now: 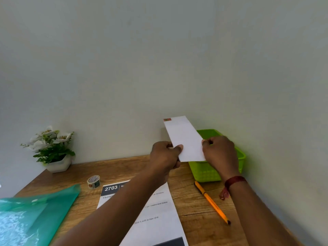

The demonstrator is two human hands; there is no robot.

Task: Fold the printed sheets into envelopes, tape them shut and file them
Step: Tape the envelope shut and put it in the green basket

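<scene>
Near: printed sheet point(156, 228) lies flat on the counter point(186, 196), not yet folded, partly under the left forearm. Green folder point(35, 210) at near left. Orange pen point(211, 201) to the right of the sheet. Tape roll point(93, 181) stands just beyond the sheet's far left corner.

Mid: both hands hold one folded envelope point(184, 137) clear of the counter, upright and tilted left. Left hand point(164, 157) pinches its lower left edge, thumb on the front face. Right hand point(220, 153) pinches the right edge, fingers point(205, 142) curled narrow round it. A small coloured patch at the top left corner is probably tape, so I take it as sealed.

Far: green tray point(204, 171) sits directly behind and below the envelope. Contents not visible. Potted plant point(51, 148) at far left by the wall.

Step, as judged: filing this envelope. The next move calls for lowering it past the tray's near rim and letting go with both hands. The sheet on the counter is then next to fold.
</scene>
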